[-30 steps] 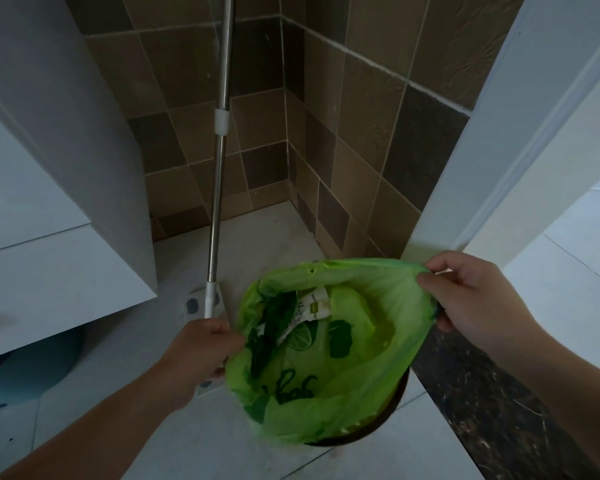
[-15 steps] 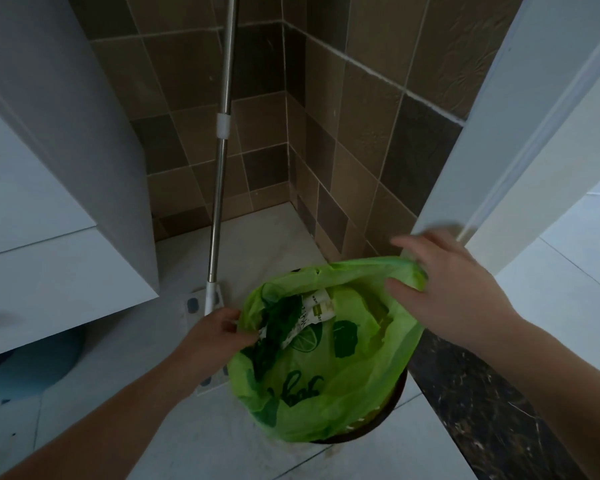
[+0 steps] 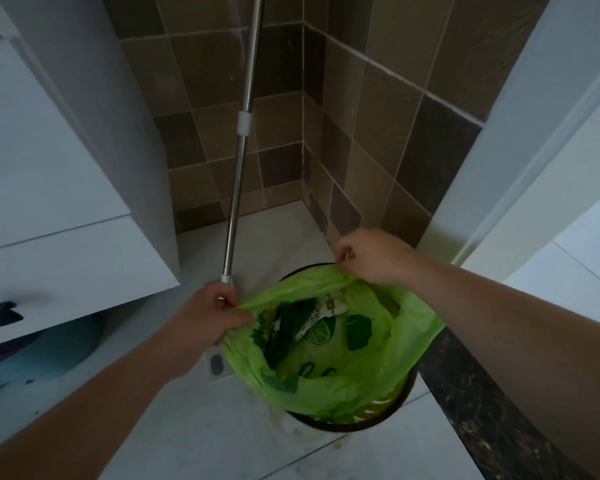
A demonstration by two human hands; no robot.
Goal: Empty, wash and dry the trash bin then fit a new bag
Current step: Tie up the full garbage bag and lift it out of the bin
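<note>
Tiled corner floor (image 3: 274,233), upright trash bin (image 3: 347,426), green bag (image 3: 361,375) mouth upward between both hands.

left hand (image 3: 212,315), right hand (image 3: 373,255) pinching green bag (image 3: 329,344) rim

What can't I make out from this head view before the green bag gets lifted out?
- Dark round trash bin: only rim arcs show; the translucent green plastic bag covers its walls and inside.
- Bag's lower contents: hidden under the printed white wrapper and bag folds.
- Mop head: mostly behind the left hand.
- Right hand fingertips: curled into the bag edge, unseen.
- Steel mop pole: top cut off by the frame.
</note>
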